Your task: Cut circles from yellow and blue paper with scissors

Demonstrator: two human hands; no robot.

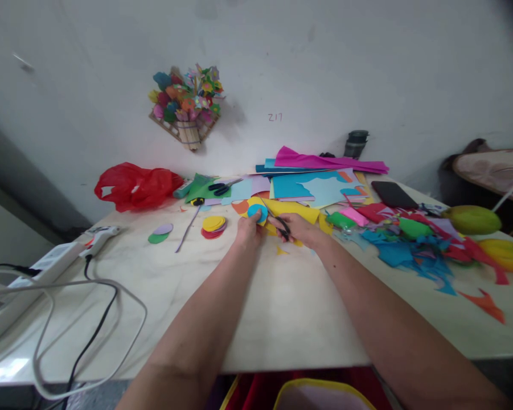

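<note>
My left hand (250, 229) is closed on a blue paper circle (257, 213) laid over a piece of yellow paper, its thumb pressing on the blue. In my right hand (296, 226) is a pair of black-handled scissors (284, 229), with the blades pointing at the yellow paper beside the circle. A larger yellow sheet (294, 210) lies just behind both hands. Left of them sits a small stack of yellow paper circles (214, 224) over pink and red ones. Farther left, a lilac circle (163, 229) overlaps a green circle (157, 238).
Paper scraps (410, 245) are heaped on the right, near a phone (394, 195) and two yellow-green fruits (473, 220). Coloured sheets (290, 185) and other scissors (224, 187) lie behind. A red plastic bag (139, 185) and a power strip with cables (46, 265) occupy the left.
</note>
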